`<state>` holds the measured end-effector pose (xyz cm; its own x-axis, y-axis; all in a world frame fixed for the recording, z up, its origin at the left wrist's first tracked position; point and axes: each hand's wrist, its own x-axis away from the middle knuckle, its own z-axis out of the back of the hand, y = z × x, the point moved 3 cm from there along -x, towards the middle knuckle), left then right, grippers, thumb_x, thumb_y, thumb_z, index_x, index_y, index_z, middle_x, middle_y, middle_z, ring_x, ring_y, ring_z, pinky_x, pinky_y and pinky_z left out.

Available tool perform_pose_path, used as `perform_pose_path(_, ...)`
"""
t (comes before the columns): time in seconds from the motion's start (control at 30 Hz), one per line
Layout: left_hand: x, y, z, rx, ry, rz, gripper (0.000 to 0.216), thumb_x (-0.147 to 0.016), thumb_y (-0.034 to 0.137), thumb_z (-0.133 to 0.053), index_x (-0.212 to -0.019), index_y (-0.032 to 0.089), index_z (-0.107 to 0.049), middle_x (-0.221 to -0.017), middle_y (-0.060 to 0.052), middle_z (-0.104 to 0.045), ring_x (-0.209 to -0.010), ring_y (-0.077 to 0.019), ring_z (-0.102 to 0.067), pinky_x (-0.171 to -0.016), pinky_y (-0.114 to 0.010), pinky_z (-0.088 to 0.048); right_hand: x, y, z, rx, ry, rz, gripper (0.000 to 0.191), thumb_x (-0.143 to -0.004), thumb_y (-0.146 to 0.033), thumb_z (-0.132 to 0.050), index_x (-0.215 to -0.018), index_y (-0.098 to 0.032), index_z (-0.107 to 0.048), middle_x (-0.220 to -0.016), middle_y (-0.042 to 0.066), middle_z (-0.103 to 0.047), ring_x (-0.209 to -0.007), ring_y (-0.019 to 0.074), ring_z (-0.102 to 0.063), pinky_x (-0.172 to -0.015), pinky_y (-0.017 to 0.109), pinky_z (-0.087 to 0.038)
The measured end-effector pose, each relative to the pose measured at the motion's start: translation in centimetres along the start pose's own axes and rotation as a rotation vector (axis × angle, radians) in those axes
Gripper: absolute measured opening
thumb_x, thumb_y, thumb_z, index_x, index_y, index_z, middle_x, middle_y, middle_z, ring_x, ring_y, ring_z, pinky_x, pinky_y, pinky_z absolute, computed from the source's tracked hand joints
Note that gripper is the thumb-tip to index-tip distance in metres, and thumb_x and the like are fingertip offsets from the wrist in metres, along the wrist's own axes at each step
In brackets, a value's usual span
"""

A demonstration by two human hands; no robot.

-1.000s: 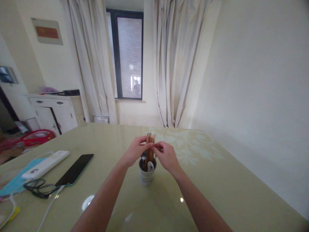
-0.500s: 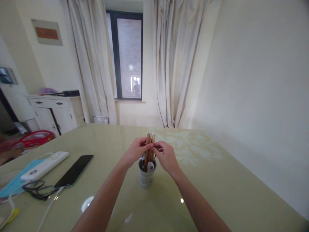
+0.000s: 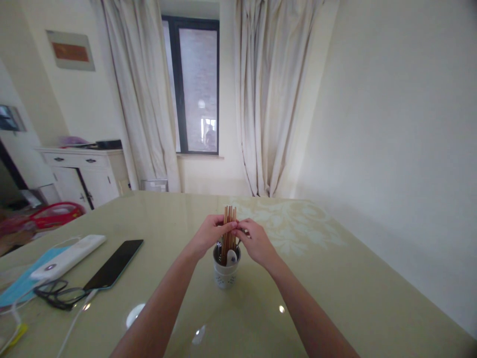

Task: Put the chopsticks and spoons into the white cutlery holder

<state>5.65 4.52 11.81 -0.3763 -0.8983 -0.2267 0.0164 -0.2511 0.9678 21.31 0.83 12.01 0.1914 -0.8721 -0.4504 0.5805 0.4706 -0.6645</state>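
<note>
A white holder (image 3: 225, 276) with small holes stands on the glossy table in front of me. Several wooden chopsticks (image 3: 229, 238) stand upright in it, bunched together, and a white spoon (image 3: 231, 257) leans at its front rim. Shiny metal cutlery (image 3: 219, 245) shows at the left inside the rim. From the left, my left hand (image 3: 211, 233) is closed around the upper part of the chopsticks, its thumb across their front. My right hand (image 3: 255, 238) pinches at their right side, thumb and forefinger meeting the left thumb. The far fingers of both hands are partly hidden.
On the left of the table (image 3: 179, 214) lie a black phone (image 3: 114, 263) on a cable, folded eyeglasses (image 3: 59, 294), a white power strip (image 3: 69, 257) and a blue face mask (image 3: 33, 276). A round white object (image 3: 134, 315) is partly behind my left forearm. Wall at right.
The chopstick tops have shifted very slightly left between my hands. Both hands keep their hold, and the holder stays in place.
</note>
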Motion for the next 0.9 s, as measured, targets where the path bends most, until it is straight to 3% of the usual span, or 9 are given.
perform_pose_path(0.1,0.0,0.4,0.0,0.009,0.003,-0.021,0.044,-0.076,0.056,-0.08,-0.089,0.014,-0.081,-0.083,-0.007,-0.078,-0.076,-0.0197,-0.066,-0.071,-0.029,-0.048,0.1,0.4,-0.1,-0.014,0.016,-0.035,0.013,-0.091,-0.02,-0.07,-0.103,-0.021,-0.077,-0.101,0.006,-0.072,-0.095,0.0208,-0.066,-0.083,0.031,-0.051)
perform_pose_path(0.2,0.1,0.9,0.1,0.011,0.021,-0.025,0.045,-0.077,0.057,-0.079,-0.092,0.015,-0.081,-0.088,-0.008,-0.08,-0.082,-0.0225,-0.069,-0.076,-0.032,-0.051,0.3,1.1,-0.4,-0.038,0.007,-0.107,0.036,-0.081,-0.02,-0.08,-0.115,-0.022,-0.069,-0.104,0.003,-0.072,-0.09,0.0197,-0.067,-0.08,0.031,-0.051)
perform_pose_path(0.33,0.1,1.3,0.4,0.012,0.066,-0.03,0.047,-0.076,0.058,-0.078,-0.095,0.016,-0.081,-0.093,-0.009,-0.081,-0.086,-0.0238,-0.071,-0.08,-0.033,-0.054,0.8,2.0,-1.1,-0.027,-0.104,-0.234,0.061,-0.076,-0.021,-0.084,-0.13,-0.023,-0.055,-0.1,0.001,-0.072,-0.077,0.0177,-0.07,-0.071,0.029,-0.049)
perform_pose_path(0.5,0.3,2.7,0.7,0.012,0.133,-0.134,0.047,-0.08,0.059,-0.076,-0.097,0.015,-0.079,-0.097,-0.01,-0.081,-0.09,-0.0247,-0.073,-0.08,-0.034,-0.056,1.0,2.1,-1.4,0.081,-0.15,-0.253,0.043,-0.081,-0.02,-0.08,-0.119,-0.02,-0.057,-0.099,0.005,-0.077,-0.079,0.019,-0.072,-0.07,0.028,-0.047)
perform_pose_path(0.63,1.0,4.5,1.2,0.043,0.211,-0.238,0.043,-0.084,0.055,-0.075,-0.099,0.015,-0.079,-0.099,-0.011,-0.081,-0.094,-0.0249,-0.074,-0.084,-0.035,-0.057,1.0,1.9,-1.4,0.142,-0.169,-0.274,0.04,-0.083,-0.022,-0.079,-0.119,-0.019,-0.061,-0.096,0.005,-0.079,-0.08,0.0199,-0.073,-0.071,0.028,-0.046)
perform_pose_path(0.8,2.6,7.3,2.8,0.284,0.394,-0.349,0.034,-0.085,0.046,-0.079,-0.1,0.016,-0.075,-0.1,-0.009,-0.082,-0.093,-0.0214,-0.075,-0.089,-0.036,-0.06,0.9,1.5,-1.2,0.212,-0.182,-0.283,0.034,-0.082,-0.025,-0.082,-0.111,-0.02,-0.067,-0.095,0.005,-0.08,-0.085,0.0214,-0.073,-0.072,0.028,-0.045)
perform_pose_path(0.9,3.5,8.9,4.9,0.467,0.497,-0.433,0.023,-0.088,0.039,-0.079,-0.099,0.02,-0.074,-0.099,-0.005,-0.081,-0.091,-0.0173,-0.076,-0.088,-0.033,-0.062,0.9,1.5,-1.2,0.203,-0.185,-0.304,0.033,-0.082,-0.027,-0.081,-0.111,-0.019,-0.068,-0.093,0.005,-0.08,-0.084,0.0216,-0.073,-0.071,0.028,-0.045)
